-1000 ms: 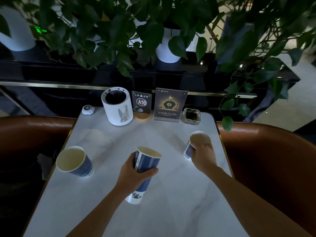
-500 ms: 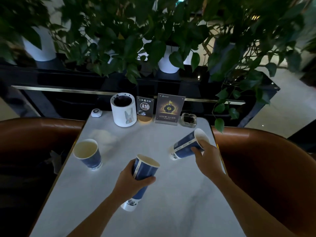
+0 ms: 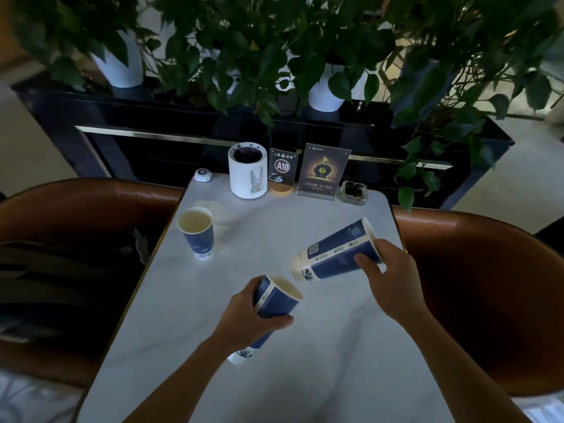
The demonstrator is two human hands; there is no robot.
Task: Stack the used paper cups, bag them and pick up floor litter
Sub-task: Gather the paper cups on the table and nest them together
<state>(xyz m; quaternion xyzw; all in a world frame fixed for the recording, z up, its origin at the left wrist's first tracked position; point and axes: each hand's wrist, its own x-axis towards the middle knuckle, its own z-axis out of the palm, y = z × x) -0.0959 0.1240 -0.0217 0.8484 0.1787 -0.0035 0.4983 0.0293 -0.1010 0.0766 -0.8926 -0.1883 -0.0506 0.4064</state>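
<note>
My left hand [image 3: 253, 319] grips a tall blue paper cup [image 3: 276, 300] above the marble table [image 3: 305, 377], tilted with its mouth up and to the right. My right hand [image 3: 387, 273] holds a second blue cup [image 3: 332, 254] by its rim end, lying almost level with its white base pointing left at the first cup's mouth. The two cups are close but apart. A third blue cup [image 3: 197, 232] stands upright near the table's left edge.
At the table's far end stand a white rabbit-print holder [image 3: 247, 175], an A10 sign [image 3: 282, 170], a menu stand [image 3: 322, 174], a glass ashtray [image 3: 353, 192] and a call button [image 3: 202, 174]. Brown leather seats [image 3: 488, 285] flank the table. Potted plants [image 3: 323, 87] hang over the back.
My right hand lifted its cup off the table, tipped it onto its side and brought it left toward the cup in my left hand. The view pulled back.
</note>
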